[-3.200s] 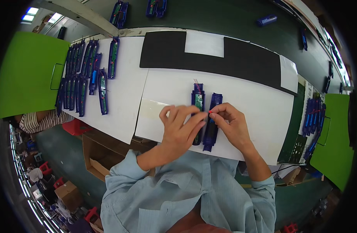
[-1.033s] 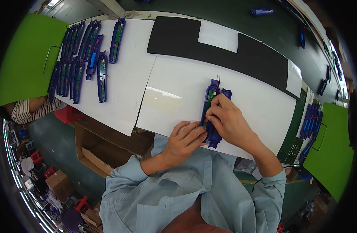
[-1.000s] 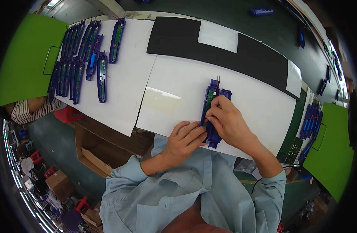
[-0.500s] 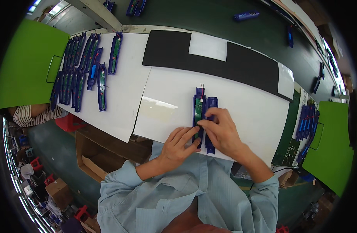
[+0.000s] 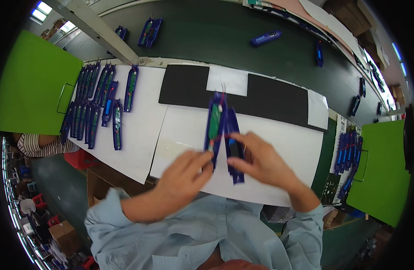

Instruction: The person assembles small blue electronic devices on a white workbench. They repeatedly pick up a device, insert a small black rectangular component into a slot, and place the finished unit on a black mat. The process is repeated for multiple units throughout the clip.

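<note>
White worktop (image 5: 283, 155): left hand (image 5: 182, 177) at circuit-board casing (image 5: 214, 121), grip indiscernible; right hand (image 5: 265, 159), thumb and forefinger apart, at companion casing (image 5: 234, 149). Apparent step: wire arranging; next move needs slack red wire (image 5: 220, 136).

A loose, creased, pale blue shirt (image 5: 193, 229) with a vertical front placket (image 5: 219, 213) and wide, wrinkled, forearm-baring sleeves (image 5: 304, 231).

No text readable for sure. Tube (image 5: 266, 38), far surface (image 5: 207, 27), right of centre: pale lettering along its blue side, more small marks toward right end, too small to make out. Black card (image 5: 330, 189), right side: white marks, illegible. Pale sheet (image 5: 341, 124), right side, farther than the card: dark print, also illegible.
</note>
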